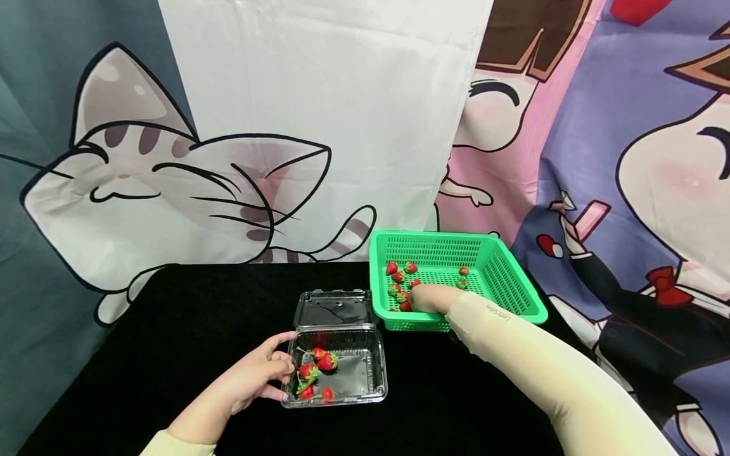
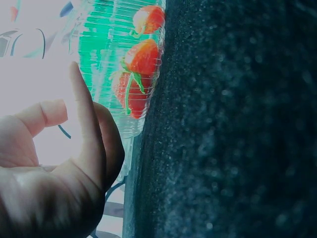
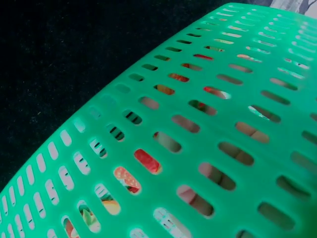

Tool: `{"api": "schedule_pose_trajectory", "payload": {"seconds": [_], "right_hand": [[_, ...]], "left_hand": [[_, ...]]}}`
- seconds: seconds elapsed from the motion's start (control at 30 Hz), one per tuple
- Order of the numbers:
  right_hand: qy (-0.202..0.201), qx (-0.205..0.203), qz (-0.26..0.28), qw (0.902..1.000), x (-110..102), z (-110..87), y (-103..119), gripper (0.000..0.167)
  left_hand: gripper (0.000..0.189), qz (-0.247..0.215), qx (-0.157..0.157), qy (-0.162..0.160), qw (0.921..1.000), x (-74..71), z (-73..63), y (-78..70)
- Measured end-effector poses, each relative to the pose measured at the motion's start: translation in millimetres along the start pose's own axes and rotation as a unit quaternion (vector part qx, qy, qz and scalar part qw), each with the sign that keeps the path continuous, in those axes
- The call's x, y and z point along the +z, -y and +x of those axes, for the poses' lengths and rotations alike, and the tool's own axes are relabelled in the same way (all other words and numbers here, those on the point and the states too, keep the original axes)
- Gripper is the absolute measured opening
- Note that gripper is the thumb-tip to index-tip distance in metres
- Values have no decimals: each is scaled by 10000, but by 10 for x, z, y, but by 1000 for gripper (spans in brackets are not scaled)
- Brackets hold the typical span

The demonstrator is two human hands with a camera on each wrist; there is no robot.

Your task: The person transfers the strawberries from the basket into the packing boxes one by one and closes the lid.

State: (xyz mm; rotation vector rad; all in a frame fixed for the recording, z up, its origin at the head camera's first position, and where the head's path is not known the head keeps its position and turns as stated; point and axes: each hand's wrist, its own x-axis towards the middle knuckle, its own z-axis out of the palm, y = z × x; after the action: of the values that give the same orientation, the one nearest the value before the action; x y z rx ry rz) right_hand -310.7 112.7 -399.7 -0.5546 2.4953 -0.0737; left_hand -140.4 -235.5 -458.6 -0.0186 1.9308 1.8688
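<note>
My left hand [image 1: 265,373] is at the left side of a clear plastic clamshell box [image 1: 373,373], fingertips right at its wall and rim. Its lid [image 1: 335,310] is folded back. Several red strawberries [image 1: 327,361] with green leaves lie toward the box's left. In the left wrist view, strawberries [image 2: 143,57] show through the clear wall beside my hand [image 2: 74,148]. My right hand [image 1: 433,297] reaches down into a green plastic basket [image 1: 516,285], among strawberries [image 1: 397,277] at its left. Its fingertips are hidden, and I cannot tell whether they hold a strawberry.
Box and basket stand on a black cloth [image 1: 228,310], the basket behind and right of the box. The lid's right edge is close to the basket's front left corner. A printed cartoon curtain [image 1: 342,126] hangs behind. Slotted basket wall [image 3: 188,148] fills much of the right wrist view.
</note>
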Motion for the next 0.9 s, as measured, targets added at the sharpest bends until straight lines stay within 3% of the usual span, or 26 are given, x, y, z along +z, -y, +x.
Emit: {"api": "schedule_pose_trajectory", "payload": {"seconds": [0.2, 0.37, 0.53, 0.73, 0.9], "right_hand": [[-94, -160, 122, 9998, -52, -27, -18, 32], [-359, 26, 137, 9993, -115, -102, -41, 32], [-449, -134, 598, 9971, -186, -221, -106, 35], [-975, -355, 813, 9913, -285, -421, -122, 19], [-1368, -450, 1377, 9800, -351, -608, -61, 14]], "left_hand": [[77, -4, -19, -13, 10000, 7, -11, -14], [77, 4, 5, -16, 10000, 14, -18, -23], [77, 16, 26, -27, 10000, 18, -24, -27], [76, 45, 25, -37, 10000, 16, -37, -36], [75, 37, 15, -30, 10000, 8, -42, -31]]}}
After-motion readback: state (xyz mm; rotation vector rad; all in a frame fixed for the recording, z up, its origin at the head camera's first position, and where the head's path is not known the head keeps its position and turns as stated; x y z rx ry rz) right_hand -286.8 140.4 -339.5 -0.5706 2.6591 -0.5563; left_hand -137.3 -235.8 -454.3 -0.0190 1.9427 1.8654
